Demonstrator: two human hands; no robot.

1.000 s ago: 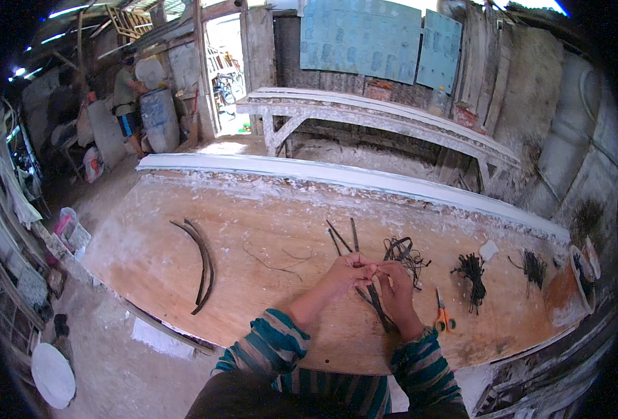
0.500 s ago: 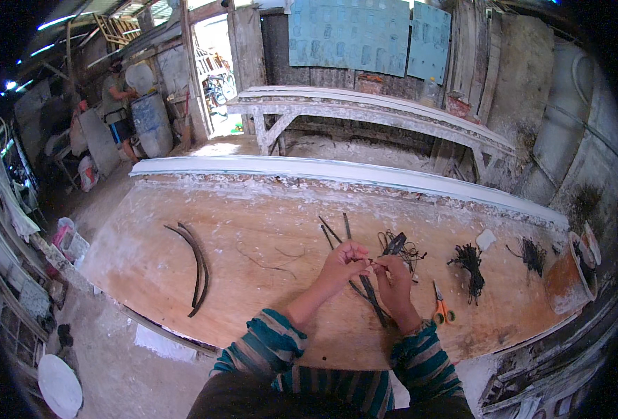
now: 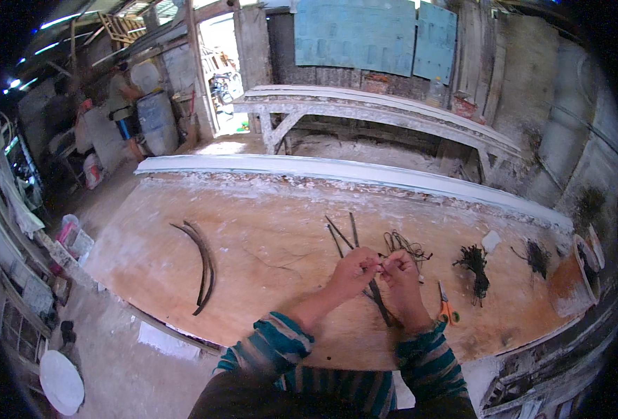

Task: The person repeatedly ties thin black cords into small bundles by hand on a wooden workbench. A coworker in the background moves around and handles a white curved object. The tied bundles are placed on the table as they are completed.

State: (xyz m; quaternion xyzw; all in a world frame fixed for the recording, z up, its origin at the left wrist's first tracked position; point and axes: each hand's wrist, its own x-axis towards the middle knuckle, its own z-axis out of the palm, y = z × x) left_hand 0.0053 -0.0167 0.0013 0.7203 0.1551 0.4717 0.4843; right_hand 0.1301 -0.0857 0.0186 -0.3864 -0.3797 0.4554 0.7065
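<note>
My left hand and my right hand meet above the wooden board, fingertips pinched together. A small dark thing shows between them, too small and blurred to name. Beneath my hands lie long thin black strips, crossing one another, partly hidden by my fingers. Just beyond my right hand is a loose tangle of dark cord. Scissors with orange handles lie to the right of my right wrist. Farther left rests a pair of curved black strips.
Right of the scissors lie two bundles of black cord, a white lump and a tipped orange-brown bucket. A white ledge runs along the far edge. Behind stand a bench and, at far left, a person beside a blue barrel.
My right hand has turned and closed in against the left fingertips. The dark flat piece that stuck up beyond my right fingers no longer shows. The view has shifted slightly.
</note>
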